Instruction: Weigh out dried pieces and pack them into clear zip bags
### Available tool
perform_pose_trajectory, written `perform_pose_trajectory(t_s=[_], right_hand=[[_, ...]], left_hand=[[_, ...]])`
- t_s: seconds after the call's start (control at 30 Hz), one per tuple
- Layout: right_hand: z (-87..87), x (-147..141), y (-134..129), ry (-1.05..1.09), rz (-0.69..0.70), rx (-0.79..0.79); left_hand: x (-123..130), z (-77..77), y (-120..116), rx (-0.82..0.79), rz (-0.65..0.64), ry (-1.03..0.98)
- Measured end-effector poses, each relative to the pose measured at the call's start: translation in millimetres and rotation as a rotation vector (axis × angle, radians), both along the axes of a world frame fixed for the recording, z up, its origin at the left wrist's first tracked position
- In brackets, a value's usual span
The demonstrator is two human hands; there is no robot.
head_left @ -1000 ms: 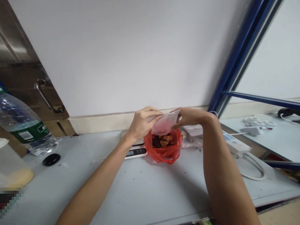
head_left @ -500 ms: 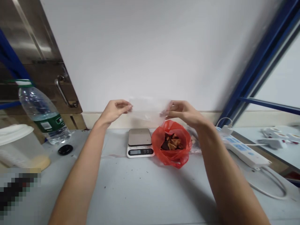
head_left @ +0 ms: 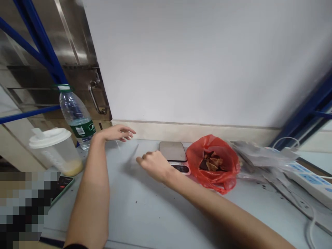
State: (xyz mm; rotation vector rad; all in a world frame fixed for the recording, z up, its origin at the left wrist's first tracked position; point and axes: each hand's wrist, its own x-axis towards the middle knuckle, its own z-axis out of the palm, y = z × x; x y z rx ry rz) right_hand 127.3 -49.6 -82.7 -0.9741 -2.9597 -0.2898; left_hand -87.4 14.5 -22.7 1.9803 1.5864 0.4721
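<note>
My left hand [head_left: 118, 133] is raised near the wall, beside the water bottle, its fingers loosely stretched out with nothing seen in them. My right hand [head_left: 154, 165] hovers over the table in front of the kitchen scale [head_left: 172, 151], fingers curled shut. Whatever it may hold is hidden. My right wrist covers part of the scale's display. Just right of the scale stands a red plastic bag [head_left: 212, 180], its mouth spread around brown dried pieces [head_left: 214, 162]. Farther right lie clear plastic bags [head_left: 254, 155].
A water bottle [head_left: 77, 117] and a lidded plastic cup [head_left: 58, 152] with yellowish contents stand at the left. A phone [head_left: 62, 188] lies below the cup. A white power strip [head_left: 311, 178] with cables is at the right. The wall [head_left: 186, 69] rises behind the table.
The clear bag stretched between both hands is no longer there. Both hands have parted and come lower; the right hand has crossed left in front of the scale. The view has turned left.
</note>
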Motion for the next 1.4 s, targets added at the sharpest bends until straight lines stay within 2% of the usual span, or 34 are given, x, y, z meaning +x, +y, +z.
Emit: perform_pose_trajectory(t_s=[0.13,0.3,0.5,0.7,0.77,0.83,0.97,1.07,1.17,1.27,1.33,1.4], right_hand=[[-16.3,2.5,-1.3,-0.054,-0.025,-0.103],[-24.4,3.6,1.4,-0.008,-0.007,-0.159],[-25.1,2.5,-0.3,0.016,0.029,-0.176],[-25.4,10.1,4.7,0.166,0.095,-0.304],[-19.6,17.5,8.0,0.228,0.155,-0.395],[-6.5,31.2,11.0,0.302,0.182,-0.481],[39.0,82.4,13.4,0.459,0.119,-0.477],[75.5,137.0,11.2,0.554,-0.013,-0.416],[96.8,194.3,8.9,0.651,-0.290,-0.231],[97.2,245.9,12.8,0.653,-0.636,-0.113],[88.7,274.4,19.6,0.630,-0.858,-0.144],[76.7,296.6,27.6,0.620,-1.025,-0.186]], left_hand=[[15.9,-8.5,9.7,-0.158,-0.118,-0.086],[48.2,-27.6,23.7,-0.299,-0.252,-0.056],[68.4,-48.9,29.1,-0.354,-0.205,0.153],[83.9,-56.0,29.3,-0.268,-0.121,0.429],[88.8,-55.0,27.6,-0.230,-0.112,0.490],[91.8,-52.2,25.7,-0.215,-0.122,0.530],[93.7,-40.3,24.8,-0.204,-0.161,0.564],[99.4,-24.4,24.0,-0.143,-0.194,0.568],[115.9,-6.0,16.3,0.036,-0.281,0.477],[141.9,7.8,1.2,0.174,-0.398,0.279],[160.0,12.2,-9.0,0.220,-0.465,0.187],[175.1,12.9,-16.5,0.229,-0.541,0.126]])
